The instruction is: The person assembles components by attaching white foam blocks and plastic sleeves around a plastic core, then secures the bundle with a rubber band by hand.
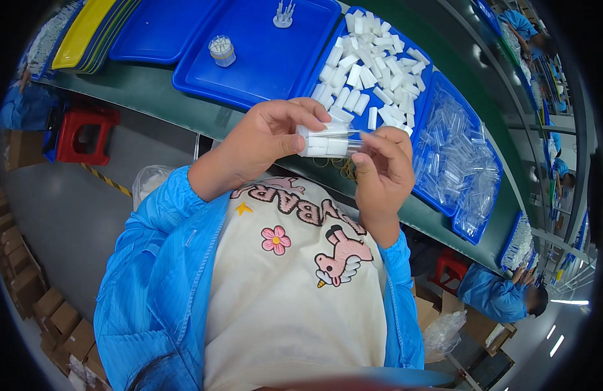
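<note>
A green tabletop [184, 98] holds blue trays [262, 58] of white caps [373, 65]. Just above its edge, the left hand [262, 140] pinches a bundle of white tubes [324, 140]. The right hand [383, 166] pinches its end. It seems best to hold the tubes level and snug.

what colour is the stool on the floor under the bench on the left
Red, with a dark opening in its seat; the stool shows in the head view.

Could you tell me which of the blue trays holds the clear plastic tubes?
The blue plastic tray farthest to the person's right; its neighbour holds white plastic pieces instead.
</note>
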`<state>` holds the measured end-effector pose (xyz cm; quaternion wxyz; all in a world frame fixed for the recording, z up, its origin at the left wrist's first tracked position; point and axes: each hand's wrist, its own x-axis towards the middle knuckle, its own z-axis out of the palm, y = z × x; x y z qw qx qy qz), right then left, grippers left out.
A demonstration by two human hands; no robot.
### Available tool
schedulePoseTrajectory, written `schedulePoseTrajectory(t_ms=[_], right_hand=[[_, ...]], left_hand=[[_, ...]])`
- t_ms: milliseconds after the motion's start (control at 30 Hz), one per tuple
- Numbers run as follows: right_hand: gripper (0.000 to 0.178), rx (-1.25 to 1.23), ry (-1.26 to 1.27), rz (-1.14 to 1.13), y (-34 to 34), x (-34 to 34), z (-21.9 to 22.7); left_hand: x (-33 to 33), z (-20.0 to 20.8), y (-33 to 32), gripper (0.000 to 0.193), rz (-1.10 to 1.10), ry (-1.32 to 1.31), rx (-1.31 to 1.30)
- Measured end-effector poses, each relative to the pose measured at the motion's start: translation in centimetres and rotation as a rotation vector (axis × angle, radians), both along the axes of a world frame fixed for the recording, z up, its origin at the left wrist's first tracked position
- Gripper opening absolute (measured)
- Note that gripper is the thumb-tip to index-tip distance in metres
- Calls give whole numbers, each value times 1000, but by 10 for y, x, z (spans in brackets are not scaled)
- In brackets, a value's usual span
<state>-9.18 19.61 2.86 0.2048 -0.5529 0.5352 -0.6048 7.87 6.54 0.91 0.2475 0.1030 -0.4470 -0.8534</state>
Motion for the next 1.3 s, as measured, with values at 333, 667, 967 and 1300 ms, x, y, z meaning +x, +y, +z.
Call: schedulePoseTrajectory(t_ms=[333,667,967,1300], right_hand=[[39,-148,-184,-186,-14,18,-3],[42,-113,-231,-69,-14,22,2],[37,-162,-142,75,-5,5,6],[35,-149,54,81,-5,0,12]], left_hand=[[-21,-10,10,41,134,209,31],[-24,-6,13,44,154,216,70],[-10,1,7,45,-19,186,93],[-8,0,3,42,-60,230,-18]])
